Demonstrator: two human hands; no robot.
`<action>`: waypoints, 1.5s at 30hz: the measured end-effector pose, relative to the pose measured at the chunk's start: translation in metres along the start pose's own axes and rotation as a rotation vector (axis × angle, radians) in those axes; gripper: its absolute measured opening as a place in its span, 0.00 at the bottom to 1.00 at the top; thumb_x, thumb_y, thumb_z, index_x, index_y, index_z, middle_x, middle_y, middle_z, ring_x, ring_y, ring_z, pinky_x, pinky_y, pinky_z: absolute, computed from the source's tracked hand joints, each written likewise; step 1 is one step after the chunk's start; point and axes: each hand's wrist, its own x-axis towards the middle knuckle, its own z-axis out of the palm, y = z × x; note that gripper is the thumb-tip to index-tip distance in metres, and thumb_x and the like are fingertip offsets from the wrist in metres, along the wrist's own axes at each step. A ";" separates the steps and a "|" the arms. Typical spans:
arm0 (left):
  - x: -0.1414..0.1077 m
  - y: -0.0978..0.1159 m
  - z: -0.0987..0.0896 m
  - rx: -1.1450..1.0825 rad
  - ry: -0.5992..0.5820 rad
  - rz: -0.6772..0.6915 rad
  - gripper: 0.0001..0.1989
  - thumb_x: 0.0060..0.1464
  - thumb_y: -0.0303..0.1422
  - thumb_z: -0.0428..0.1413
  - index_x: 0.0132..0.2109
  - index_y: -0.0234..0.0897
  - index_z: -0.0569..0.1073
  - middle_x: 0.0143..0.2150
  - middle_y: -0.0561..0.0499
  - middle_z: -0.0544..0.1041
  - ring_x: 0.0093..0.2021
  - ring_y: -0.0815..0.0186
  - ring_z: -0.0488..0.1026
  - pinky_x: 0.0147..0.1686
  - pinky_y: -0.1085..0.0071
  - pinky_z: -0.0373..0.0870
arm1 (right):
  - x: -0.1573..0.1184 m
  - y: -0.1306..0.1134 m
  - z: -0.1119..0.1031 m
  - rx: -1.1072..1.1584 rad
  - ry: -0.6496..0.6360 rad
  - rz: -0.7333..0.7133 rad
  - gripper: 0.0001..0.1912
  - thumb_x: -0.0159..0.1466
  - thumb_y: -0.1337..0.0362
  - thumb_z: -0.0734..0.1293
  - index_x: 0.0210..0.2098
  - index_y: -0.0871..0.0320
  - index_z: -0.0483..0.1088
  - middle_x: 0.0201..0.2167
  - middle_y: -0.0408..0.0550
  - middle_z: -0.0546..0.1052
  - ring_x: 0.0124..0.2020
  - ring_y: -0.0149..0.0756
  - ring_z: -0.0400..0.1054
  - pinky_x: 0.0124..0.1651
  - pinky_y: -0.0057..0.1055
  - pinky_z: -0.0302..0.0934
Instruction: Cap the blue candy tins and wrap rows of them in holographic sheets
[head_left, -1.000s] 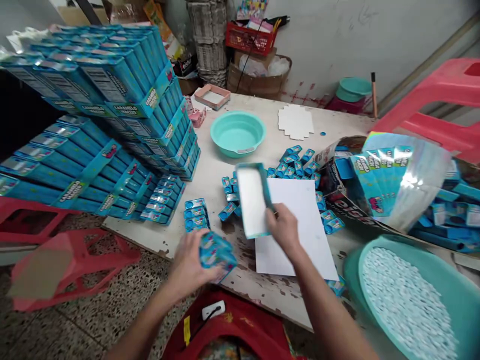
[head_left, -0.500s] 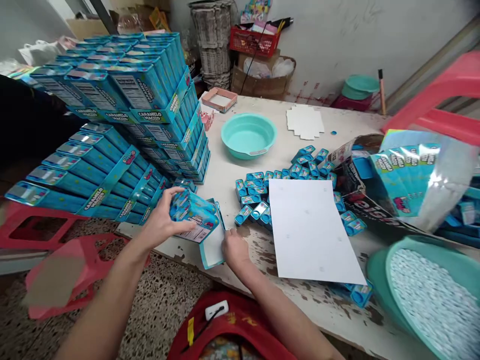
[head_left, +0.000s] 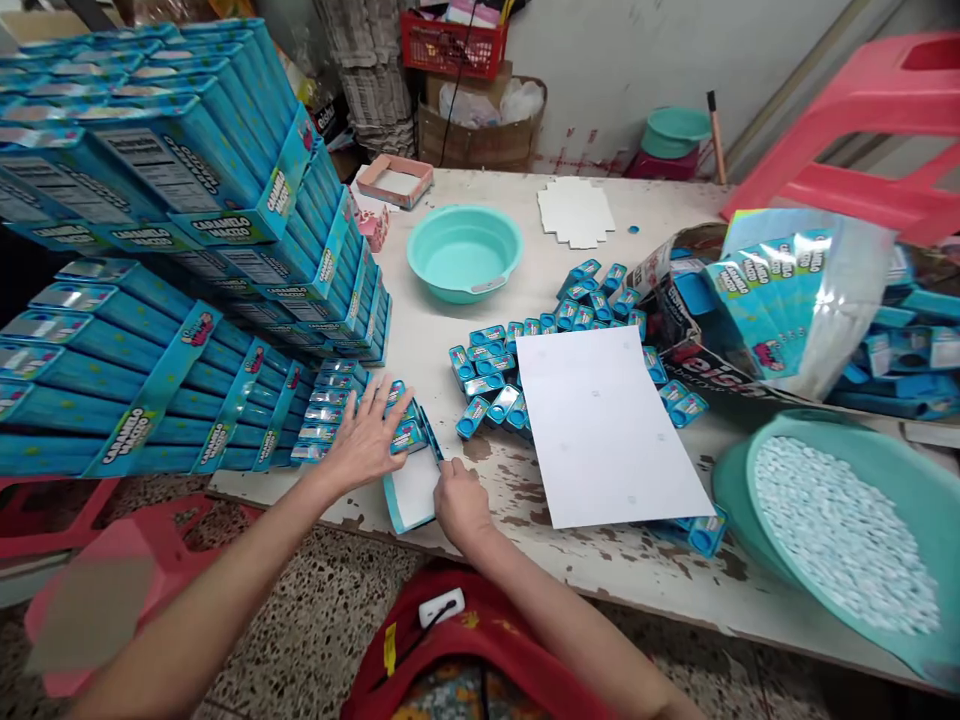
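A shallow cardboard display tray (head_left: 414, 497), white inside with blue edges, lies near the front edge of the table. Small blue candy boxes (head_left: 406, 437) sit at its far end. My left hand (head_left: 367, 440) rests over these boxes with its fingers spread, partly covering them. Beside it, my right hand (head_left: 461, 500) is closed on the tray's right side wall. Just left of the tray stand more blue candy boxes (head_left: 330, 395) in a row, partly behind my left hand.
Tall stacks of filled blue trays (head_left: 217, 170) rise at the left. A turquoise basin (head_left: 465, 255) sits behind. Loose blue boxes (head_left: 491, 365) lie around a white sheet (head_left: 611, 430). At right are a tub of white candies (head_left: 840, 530), an open carton (head_left: 694, 340) and a red stool (head_left: 847, 140).
My left hand has lowered the block of blue boxes into the tray's far end and spread its fingers over them. My right hand keeps its hold on the side wall. The view has shifted.
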 end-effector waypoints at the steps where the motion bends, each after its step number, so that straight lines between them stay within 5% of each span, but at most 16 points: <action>1: -0.002 -0.002 0.002 0.020 0.001 0.008 0.41 0.50 0.44 0.53 0.67 0.40 0.45 0.69 0.41 0.38 0.67 0.47 0.36 0.61 0.47 0.37 | 0.000 0.000 0.000 0.022 -0.003 0.001 0.11 0.63 0.69 0.55 0.43 0.59 0.64 0.42 0.53 0.70 0.37 0.39 0.69 0.35 0.32 0.61; 5: -0.004 -0.012 0.008 0.018 -0.041 0.055 0.47 0.48 0.52 0.52 0.67 0.40 0.41 0.69 0.41 0.34 0.67 0.46 0.32 0.60 0.46 0.39 | -0.001 0.003 -0.002 0.114 -0.007 -0.005 0.14 0.62 0.59 0.59 0.46 0.57 0.63 0.43 0.52 0.69 0.37 0.40 0.69 0.36 0.34 0.61; 9: -0.003 -0.018 0.014 -0.006 -0.001 0.019 0.43 0.51 0.54 0.48 0.67 0.43 0.43 0.70 0.44 0.34 0.68 0.48 0.33 0.61 0.47 0.40 | 0.002 0.005 -0.002 0.178 0.027 -0.015 0.18 0.61 0.56 0.60 0.49 0.57 0.62 0.44 0.52 0.69 0.40 0.43 0.68 0.39 0.36 0.60; 13: -0.006 -0.015 0.003 -0.035 -0.024 0.032 0.45 0.48 0.56 0.49 0.67 0.43 0.43 0.70 0.43 0.36 0.67 0.46 0.34 0.60 0.44 0.39 | 0.002 0.009 0.000 0.275 0.059 -0.042 0.21 0.60 0.54 0.62 0.50 0.57 0.63 0.44 0.53 0.69 0.42 0.45 0.67 0.42 0.39 0.60; 16: 0.005 0.008 -0.016 -0.061 0.068 -0.035 0.46 0.47 0.57 0.49 0.67 0.43 0.43 0.69 0.41 0.40 0.67 0.44 0.35 0.59 0.42 0.37 | -0.007 0.021 0.004 0.451 0.147 -0.112 0.23 0.62 0.52 0.60 0.53 0.56 0.60 0.46 0.52 0.68 0.42 0.41 0.67 0.42 0.37 0.61; 19: 0.032 0.053 -0.022 -0.144 0.158 -0.123 0.39 0.53 0.53 0.48 0.66 0.40 0.47 0.66 0.39 0.52 0.65 0.50 0.48 0.60 0.52 0.47 | -0.021 0.042 0.011 0.630 0.269 -0.136 0.20 0.65 0.55 0.57 0.53 0.56 0.60 0.45 0.51 0.67 0.37 0.35 0.66 0.42 0.34 0.62; 22: 0.061 0.100 0.001 -0.236 -0.080 -0.197 0.32 0.54 0.44 0.51 0.61 0.37 0.54 0.54 0.39 0.68 0.53 0.54 0.66 0.50 0.61 0.63 | -0.035 0.065 0.020 0.714 0.351 -0.115 0.16 0.64 0.59 0.58 0.49 0.57 0.63 0.41 0.51 0.68 0.35 0.34 0.66 0.40 0.33 0.63; 25: 0.078 0.128 0.035 -0.239 -0.291 -0.311 0.24 0.55 0.33 0.50 0.58 0.36 0.57 0.47 0.40 0.70 0.44 0.56 0.72 0.42 0.64 0.67 | -0.041 0.087 0.025 0.743 0.400 -0.045 0.16 0.63 0.61 0.59 0.49 0.57 0.63 0.42 0.52 0.68 0.34 0.35 0.66 0.39 0.34 0.64; 28: 0.083 0.137 0.057 -0.260 -0.235 -0.356 0.18 0.57 0.28 0.45 0.54 0.36 0.58 0.47 0.41 0.69 0.44 0.58 0.73 0.40 0.66 0.67 | -0.034 0.102 0.028 0.799 0.425 0.068 0.22 0.61 0.60 0.60 0.54 0.59 0.60 0.46 0.56 0.68 0.38 0.37 0.67 0.43 0.37 0.64; 34: 0.088 0.149 0.067 -0.412 -0.082 -0.418 0.14 0.61 0.34 0.40 0.52 0.38 0.60 0.50 0.41 0.67 0.45 0.58 0.71 0.39 0.65 0.67 | 0.008 0.115 0.028 0.909 0.276 0.287 0.36 0.57 0.63 0.61 0.63 0.65 0.47 0.57 0.62 0.63 0.47 0.42 0.69 0.49 0.40 0.62; 41: 0.106 0.170 0.074 -0.490 -0.083 -0.564 0.33 0.55 0.54 0.40 0.62 0.39 0.52 0.56 0.37 0.63 0.50 0.49 0.68 0.46 0.55 0.62 | 0.029 0.113 0.022 0.733 0.367 0.214 0.36 0.58 0.60 0.59 0.63 0.63 0.45 0.57 0.60 0.63 0.60 0.46 0.55 0.56 0.44 0.55; 45: 0.107 0.156 0.072 -0.429 -0.073 -0.540 0.34 0.52 0.55 0.44 0.60 0.40 0.55 0.55 0.38 0.65 0.54 0.47 0.64 0.47 0.56 0.61 | 0.021 0.116 0.026 0.784 0.357 0.185 0.34 0.57 0.64 0.59 0.62 0.61 0.46 0.60 0.58 0.60 0.61 0.43 0.53 0.57 0.42 0.54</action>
